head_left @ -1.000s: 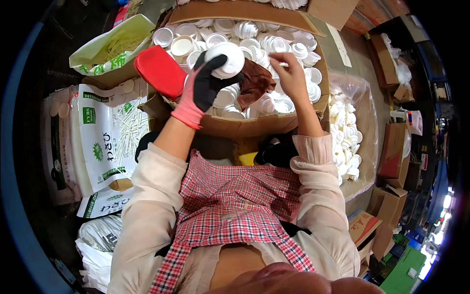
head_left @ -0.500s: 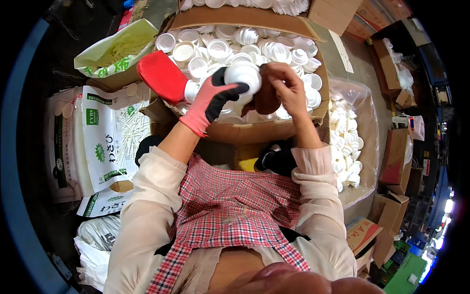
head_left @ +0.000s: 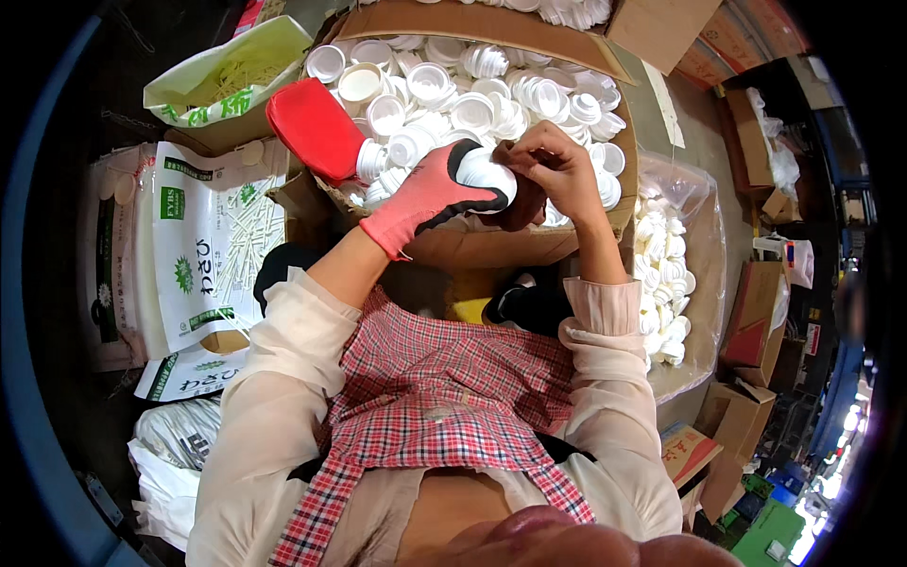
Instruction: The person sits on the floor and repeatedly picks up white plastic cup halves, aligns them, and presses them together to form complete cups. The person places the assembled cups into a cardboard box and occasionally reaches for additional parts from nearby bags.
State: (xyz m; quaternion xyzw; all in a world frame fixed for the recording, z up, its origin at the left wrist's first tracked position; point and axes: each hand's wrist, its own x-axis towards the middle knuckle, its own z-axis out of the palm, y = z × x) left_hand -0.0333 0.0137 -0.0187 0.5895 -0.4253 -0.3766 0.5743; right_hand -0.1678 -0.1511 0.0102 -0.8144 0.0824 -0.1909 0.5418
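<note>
By the near edge of the cardboard box (head_left: 496, 249), the white piece (head_left: 486, 177) gripped by the gloved left hand (head_left: 432, 193) could slip if the right hand (head_left: 556, 165), its bent fingers' hold unclear, pushes hard.

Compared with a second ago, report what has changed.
The left hand, still holding a white piece, has moved it rightward and closer to the body, toward the brown cloth by the right hand. The red object and carton stayed put.
</note>
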